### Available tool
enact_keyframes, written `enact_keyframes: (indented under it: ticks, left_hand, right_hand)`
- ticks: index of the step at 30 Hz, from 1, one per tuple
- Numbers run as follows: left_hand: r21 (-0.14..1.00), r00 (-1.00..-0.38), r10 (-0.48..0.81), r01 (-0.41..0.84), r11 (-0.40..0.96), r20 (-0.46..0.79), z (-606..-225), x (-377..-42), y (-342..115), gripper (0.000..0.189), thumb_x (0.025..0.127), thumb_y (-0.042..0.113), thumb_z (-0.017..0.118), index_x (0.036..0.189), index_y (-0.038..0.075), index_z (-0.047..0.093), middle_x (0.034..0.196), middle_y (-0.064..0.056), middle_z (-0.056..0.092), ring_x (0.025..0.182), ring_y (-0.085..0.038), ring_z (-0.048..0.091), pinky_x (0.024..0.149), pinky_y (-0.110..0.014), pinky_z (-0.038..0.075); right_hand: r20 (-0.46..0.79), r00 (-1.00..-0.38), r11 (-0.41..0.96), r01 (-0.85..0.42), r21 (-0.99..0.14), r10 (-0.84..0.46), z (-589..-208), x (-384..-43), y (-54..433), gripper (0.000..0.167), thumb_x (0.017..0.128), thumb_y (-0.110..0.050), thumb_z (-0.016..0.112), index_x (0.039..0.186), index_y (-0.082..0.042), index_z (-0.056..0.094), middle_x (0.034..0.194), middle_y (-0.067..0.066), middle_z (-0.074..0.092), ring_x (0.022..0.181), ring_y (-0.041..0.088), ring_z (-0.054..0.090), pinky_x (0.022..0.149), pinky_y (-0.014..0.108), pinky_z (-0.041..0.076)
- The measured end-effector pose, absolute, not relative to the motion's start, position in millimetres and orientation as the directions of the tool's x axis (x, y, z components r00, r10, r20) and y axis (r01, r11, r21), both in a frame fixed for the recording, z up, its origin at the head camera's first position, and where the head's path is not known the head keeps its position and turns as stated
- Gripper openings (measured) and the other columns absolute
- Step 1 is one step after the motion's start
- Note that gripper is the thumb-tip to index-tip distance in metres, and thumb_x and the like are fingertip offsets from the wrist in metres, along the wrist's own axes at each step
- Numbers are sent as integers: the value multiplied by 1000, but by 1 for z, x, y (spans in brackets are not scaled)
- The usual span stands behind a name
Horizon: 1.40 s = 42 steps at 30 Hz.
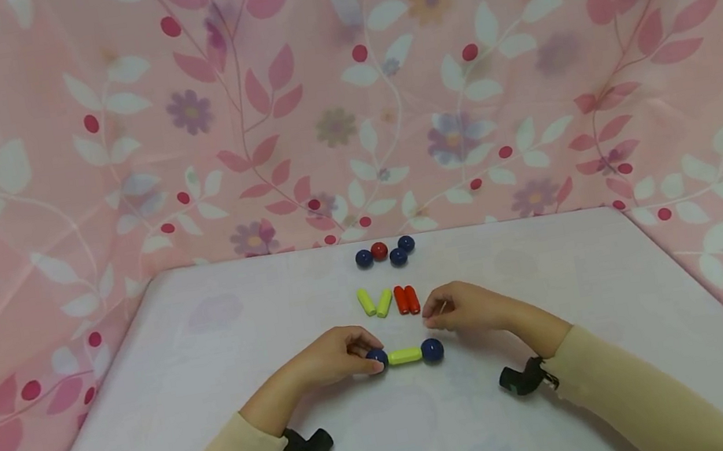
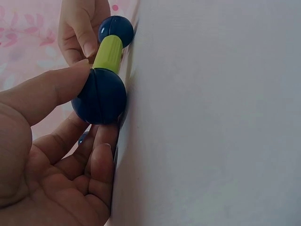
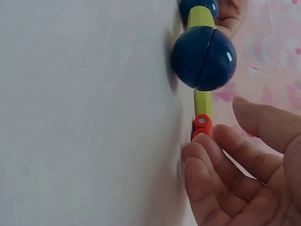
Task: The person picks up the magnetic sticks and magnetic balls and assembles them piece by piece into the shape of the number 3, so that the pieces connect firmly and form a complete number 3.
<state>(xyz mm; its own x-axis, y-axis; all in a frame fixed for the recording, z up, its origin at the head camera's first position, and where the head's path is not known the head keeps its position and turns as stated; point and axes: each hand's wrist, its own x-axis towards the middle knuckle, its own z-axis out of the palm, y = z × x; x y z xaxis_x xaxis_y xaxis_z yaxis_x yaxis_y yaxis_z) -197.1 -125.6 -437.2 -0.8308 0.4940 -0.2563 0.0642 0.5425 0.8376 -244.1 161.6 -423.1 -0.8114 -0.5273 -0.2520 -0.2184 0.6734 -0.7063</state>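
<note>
On the white table lies a joined piece: a yellow-green rod [image 1: 405, 356] with a dark blue ball on each end. My left hand [image 1: 340, 355] pinches the left blue ball [image 2: 99, 96] between thumb and fingers. My right hand [image 1: 465, 308] hovers just behind and right of the right blue ball [image 1: 432, 350], its fingers loosely bent with nothing between them. In the right wrist view that ball [image 3: 203, 58] stands apart from the fingers. Two red rods [image 1: 407, 300] lie side by side close to my right fingertips.
Two loose yellow-green rods [image 1: 384, 303] lie left of the red ones. Farther back, a red ball [image 1: 379, 251] sits among three dark blue balls [image 1: 399, 257]. A pink floral cloth [image 1: 341, 101] hangs behind the table [image 1: 260, 306]. Black wrist cameras [image 1: 308, 446] stick out from both sleeves.
</note>
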Motion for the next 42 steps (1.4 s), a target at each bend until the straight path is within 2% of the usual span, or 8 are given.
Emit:
enact_keyframes:
  ticks: [5,12,20,25,34,42]
  left_hand:
    - [838,-832,491,62,542,-256,-437,-197,-126,28,86,21,81,110,11,70,98,2,66,90,-15,58,81,-30,48]
    - [834,-827,498,67,547,-260,-437,-197,-126,29,86,22,81,110,12,70,98,2,66,90,-15,58,82,-31,48]
    - [841,-823,504,61,537,-262,-439,-197,-125,30,86,21,81,111,11,69,99,2,66,91,-15,59,82,-30,49]
    - [843,-826,499,54,535,-263,-439,-196,-125,30,85,21,81,111,11,69,98,2,66,90,-15,59,80,-30,48]
    - [845,-827,498,53,531,-261,-438,-195,-125,30,85,21,81,111,11,69,98,1,66,90,-15,59,80,-31,48]
    - [846,-826,503,60,530,-257,-441,-196,-126,30,85,21,81,111,11,69,97,1,66,88,-16,58,78,-30,48]
  right_hand:
    - [-199,-853,658,-203,-725,-483,-427,-251,160,15,94,-21,71,107,-12,69,95,0,66,82,17,62,73,30,54]
    - [-171,-899,618,-129,-775,-403,-429,-264,157,22,95,-16,69,114,-6,67,103,7,65,85,20,63,74,32,56]
    - [-161,-908,630,-131,-766,-386,-434,-278,152,37,92,-20,74,125,-5,65,115,9,65,104,25,61,86,35,54]
    - [-181,-900,651,-136,-747,-396,-437,-284,147,46,88,-24,79,128,-6,65,116,7,65,108,25,58,95,38,50]
    - [-210,-881,695,-166,-700,-423,-434,-287,139,51,86,-23,81,132,-6,64,112,6,64,100,23,55,91,35,50]
    - [-222,-886,694,-142,-706,-407,-436,-287,139,48,83,-20,84,127,-9,66,110,4,63,99,22,54,87,33,50]
